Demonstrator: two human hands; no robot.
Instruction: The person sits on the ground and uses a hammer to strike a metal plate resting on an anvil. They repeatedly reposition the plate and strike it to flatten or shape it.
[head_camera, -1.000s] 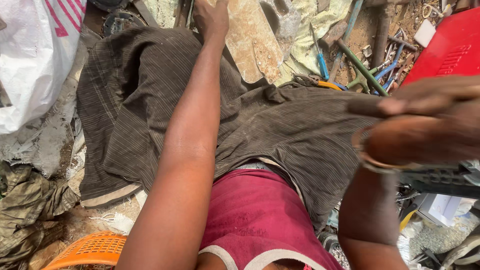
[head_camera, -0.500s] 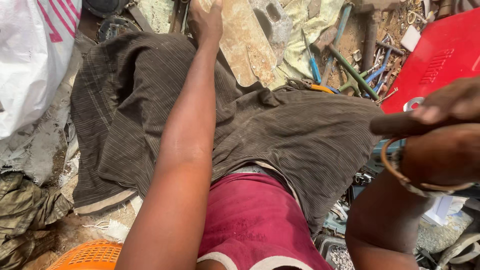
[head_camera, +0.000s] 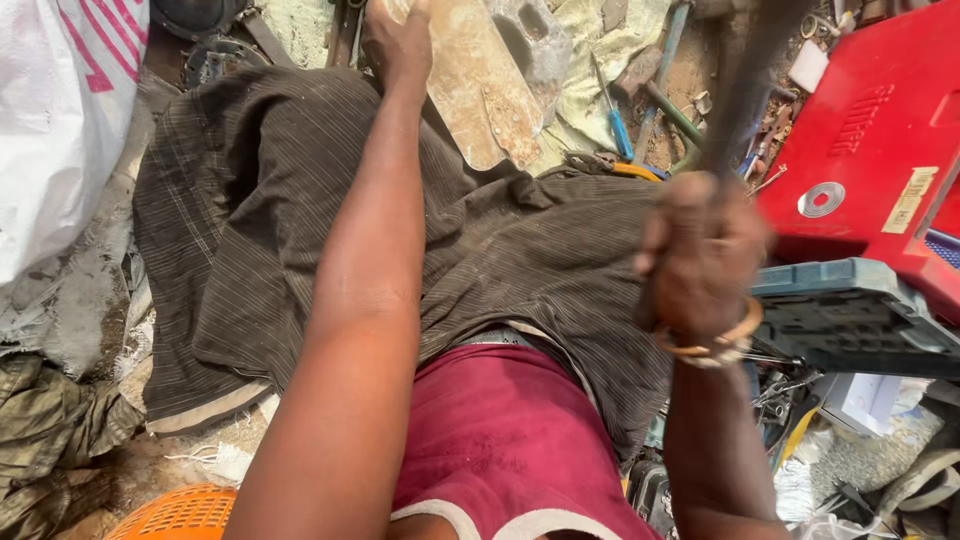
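- Nearby, a red case lay shut, its contents hidden, beside a dark tray.
- Left hand gripped a rusty metal plate.
- Right hand clenched a blurred handle.
- Screwdrivers cluttered the ground.

Red case and grey case crowd right side, scattered tools ahead, white sack left

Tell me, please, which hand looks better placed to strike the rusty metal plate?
Right, probably. The right hand is raised, its fist closed round a dark, motion-blurred handle, while the left hand is stretched out at the edge of the metal plate, seemingly steadying it.
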